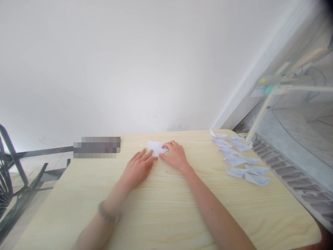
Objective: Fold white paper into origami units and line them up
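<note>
A small folded sheet of white paper (155, 147) lies on the wooden table (166, 208), near its far edge. My left hand (138, 168) rests palm down with its fingers stretched out, the fingertips touching the paper's lower left side. At the paper's right end, my right hand (176, 155) pinches it between thumb and fingers. Its curled fingers cover part of that end, so the fold there is hidden. A dark beaded bracelet (108, 212) circles my left wrist.
Several folded white paper shapes (235, 159) lie in rows along the table's right side. A blurred-out dark object (97, 147) is at the far left corner. A black metal chair (13, 163) stands at left, a white wall (145, 69) behind, a pale metal frame (262, 111) at right.
</note>
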`<state>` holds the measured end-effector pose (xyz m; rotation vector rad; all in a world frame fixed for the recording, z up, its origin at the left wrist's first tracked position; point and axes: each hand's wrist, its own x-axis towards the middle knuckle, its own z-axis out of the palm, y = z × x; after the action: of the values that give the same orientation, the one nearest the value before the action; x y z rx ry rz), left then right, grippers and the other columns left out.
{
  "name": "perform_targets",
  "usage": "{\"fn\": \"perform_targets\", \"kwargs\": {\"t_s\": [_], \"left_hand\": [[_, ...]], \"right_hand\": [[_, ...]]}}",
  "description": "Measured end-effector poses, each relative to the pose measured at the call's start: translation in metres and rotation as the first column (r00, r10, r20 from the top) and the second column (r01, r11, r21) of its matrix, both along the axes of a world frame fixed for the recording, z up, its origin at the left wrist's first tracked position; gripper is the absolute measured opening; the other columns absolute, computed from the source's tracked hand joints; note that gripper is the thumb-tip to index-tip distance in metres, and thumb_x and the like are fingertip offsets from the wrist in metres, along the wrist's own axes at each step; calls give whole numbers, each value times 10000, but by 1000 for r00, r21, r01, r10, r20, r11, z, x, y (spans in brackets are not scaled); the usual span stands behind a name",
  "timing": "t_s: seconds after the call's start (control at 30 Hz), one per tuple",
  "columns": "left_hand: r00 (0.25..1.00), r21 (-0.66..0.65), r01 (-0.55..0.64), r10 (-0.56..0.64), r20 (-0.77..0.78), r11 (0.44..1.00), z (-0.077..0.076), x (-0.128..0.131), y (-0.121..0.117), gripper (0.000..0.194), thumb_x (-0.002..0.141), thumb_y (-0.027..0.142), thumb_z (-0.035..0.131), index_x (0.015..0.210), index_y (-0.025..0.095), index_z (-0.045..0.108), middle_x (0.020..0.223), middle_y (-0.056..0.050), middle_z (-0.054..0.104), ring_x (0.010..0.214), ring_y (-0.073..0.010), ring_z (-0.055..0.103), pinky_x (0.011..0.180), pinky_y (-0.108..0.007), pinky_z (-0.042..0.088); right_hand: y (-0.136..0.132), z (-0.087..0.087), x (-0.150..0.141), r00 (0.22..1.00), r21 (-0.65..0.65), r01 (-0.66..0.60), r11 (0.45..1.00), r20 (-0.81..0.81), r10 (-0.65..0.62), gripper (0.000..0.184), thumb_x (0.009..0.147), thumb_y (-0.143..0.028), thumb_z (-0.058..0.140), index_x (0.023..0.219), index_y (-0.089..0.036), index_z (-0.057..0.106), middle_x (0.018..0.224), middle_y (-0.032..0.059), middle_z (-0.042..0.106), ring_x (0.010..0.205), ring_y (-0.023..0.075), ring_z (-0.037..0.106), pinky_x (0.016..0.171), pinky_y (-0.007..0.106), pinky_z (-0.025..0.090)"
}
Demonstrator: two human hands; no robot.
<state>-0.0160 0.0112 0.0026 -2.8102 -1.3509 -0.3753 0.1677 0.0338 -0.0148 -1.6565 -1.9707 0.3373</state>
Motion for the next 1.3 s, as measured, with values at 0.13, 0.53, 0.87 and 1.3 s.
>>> {"fn": "perform_targets", "kwargs": {"t_s": [0.13,0.53,0.87,1.3], "left_hand": [[1000,7,12,-12,22,1000,-2,-1,1,295,854,248,355,1077,258,548,1241,-32,485,1174,-238,396,948,-424,346],[999,-31,32,-32,4,999,0,-3,1,304,853,239,351,1081,262,551,1257,-28,468,1193,-234,368,962,-425,333],[999,-30,45,-45,-5,999,0,-3,3,325,847,204,342,1106,261,530,1259,-29,466,1193,-227,369,971,-423,323],[1000,-56,5,-7,-25,998,2,-1,2,314,850,237,351,1092,278,546,1265,-20,460,1197,-249,361,967,-432,328]], "right_hand": [[1,0,0,1000,-15,8,1000,9,-8,258,677,-372,585,894,-237,559,896,10,509,867,163,471,784,315,300],[1,1,1,1000,-22,2,1000,7,-2,252,683,-371,582,898,-240,564,894,14,517,867,163,468,785,312,297],[0,0,1,1000,-16,1,1000,-4,-1,252,681,-382,582,889,-240,565,897,12,526,868,170,469,783,313,294],[0,0,1,1000,-4,0,1000,5,0,255,683,-386,577,894,-243,561,889,11,516,866,167,464,783,308,292]]}}
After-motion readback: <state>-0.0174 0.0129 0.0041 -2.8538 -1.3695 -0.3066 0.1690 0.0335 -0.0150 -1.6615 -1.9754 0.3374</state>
